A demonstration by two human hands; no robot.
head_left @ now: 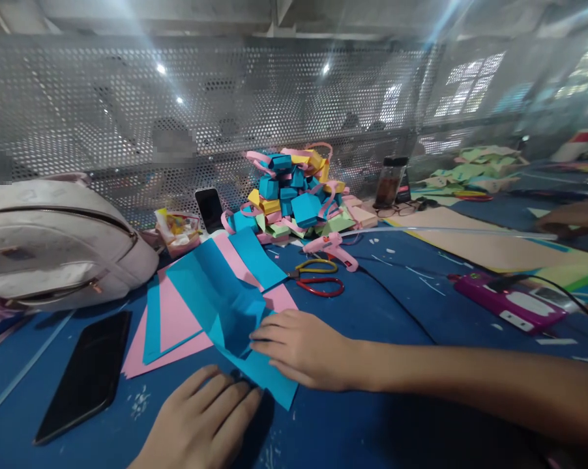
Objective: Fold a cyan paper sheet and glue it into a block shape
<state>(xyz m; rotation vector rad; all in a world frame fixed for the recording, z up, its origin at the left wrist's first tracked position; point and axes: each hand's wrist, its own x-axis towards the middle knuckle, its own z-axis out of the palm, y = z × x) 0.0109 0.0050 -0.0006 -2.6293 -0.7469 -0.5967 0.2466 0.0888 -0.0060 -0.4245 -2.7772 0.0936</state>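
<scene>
A sheet of blue paper (201, 277) with raised creases and folded flaps lies in front of me, partly over pink sheets (176, 306) and other blue sheets. My right hand (308, 348) rests on its right flap, fingers stretched apart and pressing at the fold. My left hand (203, 417) lies on the table by the paper's near edge. Its fingers are loosely bent with nothing visible in them, and the thumb is mostly hidden. Scissors (321, 280) with one yellow and one red handle lie just beyond my right hand, near a pink glue gun (330, 247).
Folded paper boxes (294, 192) are heaped at the back. A white backpack (54, 241) and a black phone (86, 374) are at left. The glue gun's cord runs right, towards a purple power strip (509, 303). A perforated metal screen (201, 98) borders the table. Another person's hand (575, 218) shows far right.
</scene>
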